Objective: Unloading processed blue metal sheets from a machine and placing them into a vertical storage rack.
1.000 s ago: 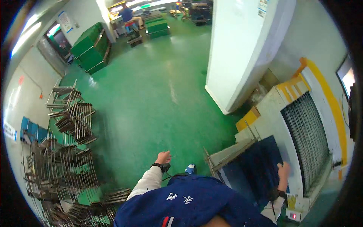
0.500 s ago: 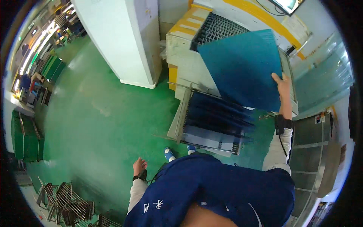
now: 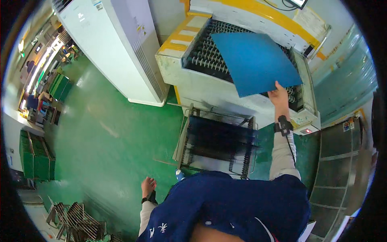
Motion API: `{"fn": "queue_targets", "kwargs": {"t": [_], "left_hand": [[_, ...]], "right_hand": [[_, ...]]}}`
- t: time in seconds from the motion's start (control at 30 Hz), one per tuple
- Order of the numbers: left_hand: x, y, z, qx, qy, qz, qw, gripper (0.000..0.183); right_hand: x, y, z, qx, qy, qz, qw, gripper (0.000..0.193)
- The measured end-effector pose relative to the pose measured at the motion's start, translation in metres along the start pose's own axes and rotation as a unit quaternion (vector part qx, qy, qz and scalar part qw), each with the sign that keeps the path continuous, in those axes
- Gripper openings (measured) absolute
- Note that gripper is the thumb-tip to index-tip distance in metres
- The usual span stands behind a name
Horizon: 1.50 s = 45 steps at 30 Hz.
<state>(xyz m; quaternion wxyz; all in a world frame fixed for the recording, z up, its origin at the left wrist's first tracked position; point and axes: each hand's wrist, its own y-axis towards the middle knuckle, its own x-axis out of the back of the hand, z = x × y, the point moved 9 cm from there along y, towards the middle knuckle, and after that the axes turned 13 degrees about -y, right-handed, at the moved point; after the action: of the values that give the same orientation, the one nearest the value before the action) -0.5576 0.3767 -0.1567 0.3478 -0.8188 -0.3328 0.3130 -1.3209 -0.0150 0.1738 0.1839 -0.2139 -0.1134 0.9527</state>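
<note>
My right hand [image 3: 278, 94] is raised and grips the near edge of a thin blue panel [image 3: 254, 60], holding it flat over the roller bed of a cream and yellow machine [image 3: 193, 84]. Just below stands a metal slotted rack [image 3: 217, 141] with several dark blue panels set upright in it. My left hand [image 3: 148, 186] hangs at my side over the green floor, fingers loosely apart, holding nothing. My blue jacket fills the lower middle.
A tall white cabinet [image 3: 117, 48] stands left of the machine. Empty metal racks [image 3: 76, 220] lie at the lower left, green crates [image 3: 34, 159] at the left edge. A grey curved guard [image 3: 342, 169] is on the right. People sit far off at the upper left.
The panel in my right hand has swung from above the rack to lie flatter over the machine's rollers. A second ago that hand rested at the rack. The view has turned toward the machine.
</note>
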Motion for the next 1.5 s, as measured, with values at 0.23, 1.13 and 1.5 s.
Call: {"fn": "queue_targets", "kwargs": {"t": [0.23,1.13,1.5], "left_hand": [[0.011,-0.018,0.013,-0.013,-0.033,0.050,0.998,0.036],[-0.027,-0.101,0.019,-0.014,-0.071,-0.120,0.990,0.041],[0.004,-0.119,0.025,-0.034,-0.103,-0.119,0.987,0.044]], "right_hand": [[-0.023,0.106,-0.033,0.035,0.177,-0.058,0.982,0.005],[-0.144,0.152,0.031,0.270,-0.796,-0.054,0.539,0.040],[-0.146,0.180,0.037,0.242,-0.800,-0.062,0.545,0.050]]}}
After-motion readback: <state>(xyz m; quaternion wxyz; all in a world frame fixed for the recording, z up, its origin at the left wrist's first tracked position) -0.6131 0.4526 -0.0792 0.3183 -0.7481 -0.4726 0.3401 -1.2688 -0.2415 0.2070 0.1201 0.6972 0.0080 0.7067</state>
